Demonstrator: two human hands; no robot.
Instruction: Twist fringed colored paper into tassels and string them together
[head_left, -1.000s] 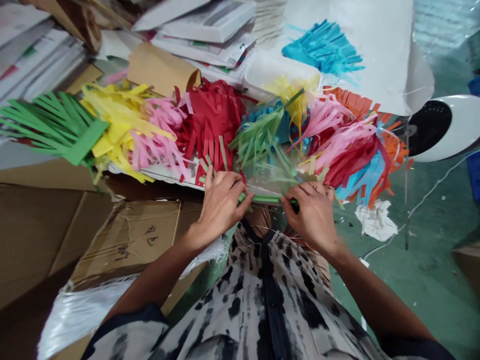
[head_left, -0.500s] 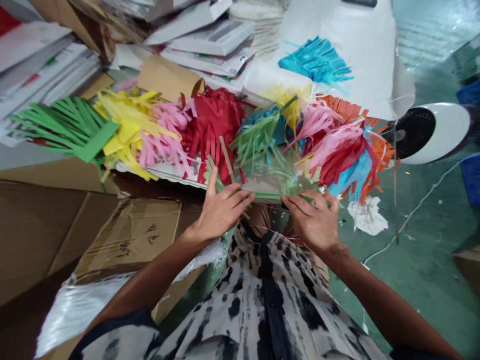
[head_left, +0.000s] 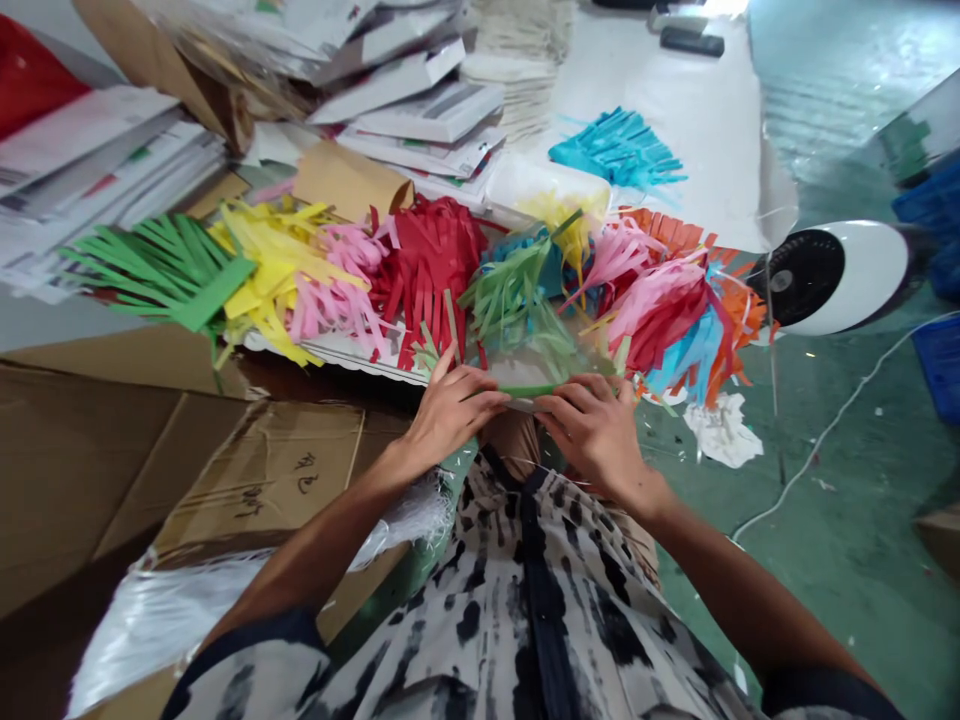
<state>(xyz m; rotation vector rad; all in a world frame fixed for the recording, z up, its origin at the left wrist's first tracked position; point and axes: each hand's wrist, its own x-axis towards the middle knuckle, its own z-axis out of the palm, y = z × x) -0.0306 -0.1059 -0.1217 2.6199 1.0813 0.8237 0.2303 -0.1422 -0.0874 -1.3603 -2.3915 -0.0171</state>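
Both hands meet at the table's front edge on a green tissue paper fringe point(head_left: 531, 391), its solid band running between them and its blurred strips spreading away from me. My left hand point(head_left: 456, 408) has its fingers closed on the left part of the band, with the thumb beneath hidden. On the right part, my right hand point(head_left: 600, 432) is closed with bent fingers. Just beyond lies a light green fringe point(head_left: 514, 285). Red fringe point(head_left: 431, 250) is to its left, then pink fringe point(head_left: 349, 285), yellow fringe point(head_left: 266, 265) and a darker green fringe point(head_left: 169, 270).
Pink and red fringes point(head_left: 660, 310) with orange and blue ones lie at right. A blue fringe point(head_left: 619, 150) rests on white sheeting point(head_left: 712, 130). Paper stacks point(head_left: 427, 100) stand behind. Cardboard boxes point(head_left: 262, 470) are at lower left, a white-and-black device point(head_left: 840, 275) at right.
My right hand has moved left along the green band, closer to my left hand. My left hand's raised index finger has lowered toward the others. The view has shifted slightly.
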